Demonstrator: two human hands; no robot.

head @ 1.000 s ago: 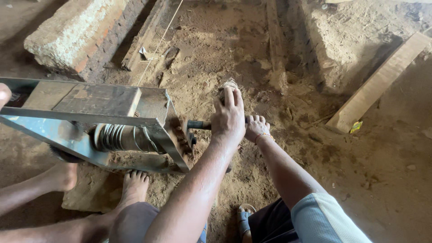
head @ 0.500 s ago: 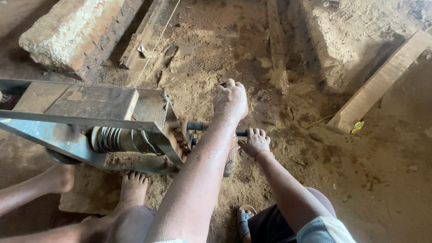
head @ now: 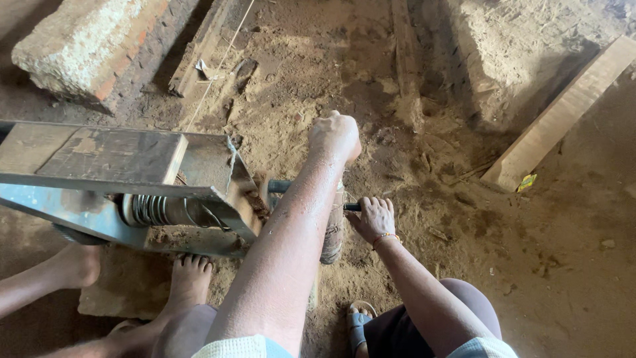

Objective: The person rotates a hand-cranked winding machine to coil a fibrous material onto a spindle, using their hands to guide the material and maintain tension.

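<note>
Crank handle [head: 281,186], a dark metal bar, is sticking out from the right end of the steel-framed machine [head: 132,199] and running to the right across the middle of the view, low over the sandy dirt floor [head: 411,278]. I am seeing my right hand [head: 375,217] wrapping its fingers around the far end of that bar, closed tight on it, with a thin red-and-yellow bracelet [head: 384,237] sitting at the wrist. My left hand [head: 334,136] is hovering above the bar in a closed fist, knuckles up; whether it is gripping anything, I cannot tell, because the forearm is hiding what lies beneath it. A ribbed roller [head: 159,211] is showing under the slanted frame of the machine, just left of where the bar enters. A bare foot [head: 190,278] is standing on a flat slab just in front of the machine, and another person's foot [head: 76,265] is reaching in from the left edge. My sandalled foot [head: 358,323] is resting near the bottom. A plastered brick block [head: 99,46] is lying at upper left, and a pale wooden plank [head: 563,113] is slanting across the ground at right, well apart from the hands.
</note>
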